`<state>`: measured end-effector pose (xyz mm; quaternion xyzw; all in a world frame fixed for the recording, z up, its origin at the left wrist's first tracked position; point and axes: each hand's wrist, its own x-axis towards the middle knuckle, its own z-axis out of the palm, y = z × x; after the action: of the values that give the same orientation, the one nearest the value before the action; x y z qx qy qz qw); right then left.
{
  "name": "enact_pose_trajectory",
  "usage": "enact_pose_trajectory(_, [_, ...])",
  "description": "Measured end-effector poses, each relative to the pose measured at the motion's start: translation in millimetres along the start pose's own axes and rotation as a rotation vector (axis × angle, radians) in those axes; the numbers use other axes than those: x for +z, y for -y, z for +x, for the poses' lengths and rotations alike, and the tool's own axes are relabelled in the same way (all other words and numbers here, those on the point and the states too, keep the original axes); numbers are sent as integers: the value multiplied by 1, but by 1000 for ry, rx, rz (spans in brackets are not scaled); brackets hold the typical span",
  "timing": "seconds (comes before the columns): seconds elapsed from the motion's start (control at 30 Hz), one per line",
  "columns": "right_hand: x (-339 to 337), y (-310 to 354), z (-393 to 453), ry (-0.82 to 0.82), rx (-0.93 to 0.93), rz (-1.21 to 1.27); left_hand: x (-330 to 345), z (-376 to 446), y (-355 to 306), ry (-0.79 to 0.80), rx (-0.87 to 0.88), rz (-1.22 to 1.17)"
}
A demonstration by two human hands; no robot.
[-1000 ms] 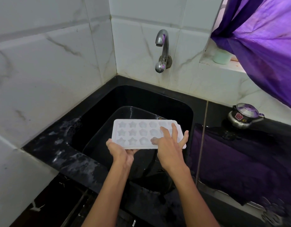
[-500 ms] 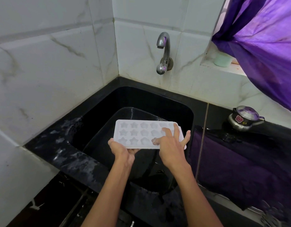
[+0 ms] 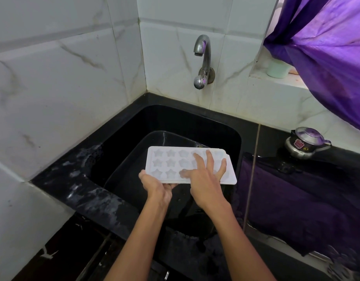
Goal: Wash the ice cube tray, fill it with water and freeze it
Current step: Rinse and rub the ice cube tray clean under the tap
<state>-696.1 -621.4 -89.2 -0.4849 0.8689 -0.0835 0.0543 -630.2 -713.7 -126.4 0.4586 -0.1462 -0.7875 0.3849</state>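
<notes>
A white ice cube tray (image 3: 171, 163) with star-shaped cups is held level over the black sink (image 3: 175, 122). My left hand (image 3: 157, 187) grips its near left corner from below, thumb on the rim. My right hand (image 3: 205, 175) lies on the tray's right half with fingers spread and straight, touching the cups. The steel tap (image 3: 202, 61) sticks out of the tiled wall behind the sink; no water runs from it.
A black tub (image 3: 134, 159) sits inside the sink under the tray. The wet black counter (image 3: 77, 179) rims the sink. A purple cloth (image 3: 296, 199) covers the counter at right, a small steel pot (image 3: 304, 142) behind it. A purple curtain (image 3: 327, 47) hangs upper right.
The tray and both hands stay almost in place; my right fingers shift slightly over the right cups.
</notes>
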Motion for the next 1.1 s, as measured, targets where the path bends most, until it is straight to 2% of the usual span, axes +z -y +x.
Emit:
enact_pose_trajectory(0.87, [-2, 3, 4, 7, 7, 1, 0, 5, 0, 20, 21, -21])
enact_pose_trajectory(1.0, [-3, 6, 6, -44, 31, 39, 3, 5, 0, 16, 1, -40])
enact_pose_trajectory(1.1, [-5, 13, 8, -55, -18, 81, 6, 5, 1, 10, -6, -45])
